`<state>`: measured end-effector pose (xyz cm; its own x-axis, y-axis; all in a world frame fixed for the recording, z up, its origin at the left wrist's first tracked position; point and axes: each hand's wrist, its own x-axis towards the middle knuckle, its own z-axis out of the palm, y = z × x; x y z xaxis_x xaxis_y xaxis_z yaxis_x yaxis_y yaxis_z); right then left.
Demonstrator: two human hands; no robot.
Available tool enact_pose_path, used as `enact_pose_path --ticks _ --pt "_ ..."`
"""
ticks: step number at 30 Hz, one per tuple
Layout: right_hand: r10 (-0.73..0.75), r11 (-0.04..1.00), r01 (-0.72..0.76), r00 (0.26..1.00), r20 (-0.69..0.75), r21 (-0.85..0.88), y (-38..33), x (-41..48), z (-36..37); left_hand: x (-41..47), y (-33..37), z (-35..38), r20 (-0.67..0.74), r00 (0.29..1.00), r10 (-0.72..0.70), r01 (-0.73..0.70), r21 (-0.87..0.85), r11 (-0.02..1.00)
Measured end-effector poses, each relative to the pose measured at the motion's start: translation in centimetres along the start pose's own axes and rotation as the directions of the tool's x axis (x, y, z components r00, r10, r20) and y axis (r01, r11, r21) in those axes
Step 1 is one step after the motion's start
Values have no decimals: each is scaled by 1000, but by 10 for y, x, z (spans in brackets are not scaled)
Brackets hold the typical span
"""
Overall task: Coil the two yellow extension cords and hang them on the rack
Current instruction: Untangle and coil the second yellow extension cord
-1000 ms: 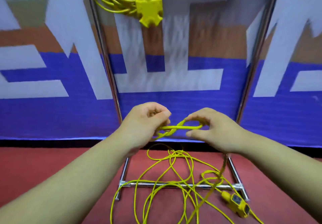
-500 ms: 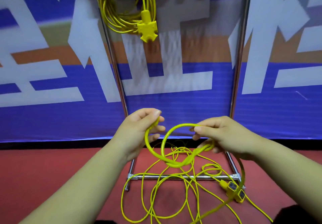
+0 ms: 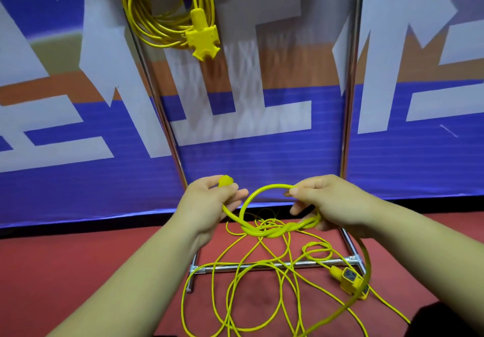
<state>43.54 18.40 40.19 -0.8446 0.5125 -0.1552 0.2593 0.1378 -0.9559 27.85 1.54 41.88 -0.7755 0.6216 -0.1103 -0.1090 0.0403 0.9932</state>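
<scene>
One coiled yellow extension cord [image 3: 167,22] hangs at the top left of the metal rack [image 3: 349,100], its socket block dangling below. The second yellow cord [image 3: 251,279] lies in loose loops on the red floor over the rack's base bar, its socket end [image 3: 349,280] at the right. My left hand [image 3: 209,203] grips the cord's plug end, which pokes out above the fingers. My right hand [image 3: 327,203] pinches the top of a small loop of the same cord; the loop crosses itself between my hands and trails down to the right.
A blue, white and orange banner wall [image 3: 78,127] stands just behind the rack. The rack's chrome uprights [image 3: 157,100] and base bar [image 3: 262,267] frame the work area. Red floor [image 3: 65,271] lies open to the left. A dark shape [image 3: 450,321] sits at the lower right corner.
A flat, tight bend of cord between my hands has been drawn open into a round loop. The view has tilted up, showing more of the hung coil.
</scene>
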Motion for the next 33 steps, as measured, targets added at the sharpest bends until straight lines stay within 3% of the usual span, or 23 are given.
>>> enact_pose_path --ticks 3,7,13,18,23,27,33 --pt "66 998 -67 996 67 4 3 9 0 6 0 5 25 995 93 -95 62 994" --pt "134 991 -134 988 80 -12 8 20 1 15 -4 6 116 958 261 -285 334 898" --pt "139 989 -141 990 27 51 11 33 2 24 -10 12 374 881 289 -437 410 801" --pt "71 992 -72 997 15 108 11 40 0 38 -16 11 305 895 326 -427 377 822" --pt "25 993 -23 1000 -11 115 12 42 2 40 -19 11 426 894 135 -315 385 868" --pt "12 995 -13 1000 11 101 10 41 3 40 -20 11 290 952 98 -201 354 913" --pt "-41 997 39 999 19 70 8 37 3 43 -18 11 187 981 50 -97 253 963"
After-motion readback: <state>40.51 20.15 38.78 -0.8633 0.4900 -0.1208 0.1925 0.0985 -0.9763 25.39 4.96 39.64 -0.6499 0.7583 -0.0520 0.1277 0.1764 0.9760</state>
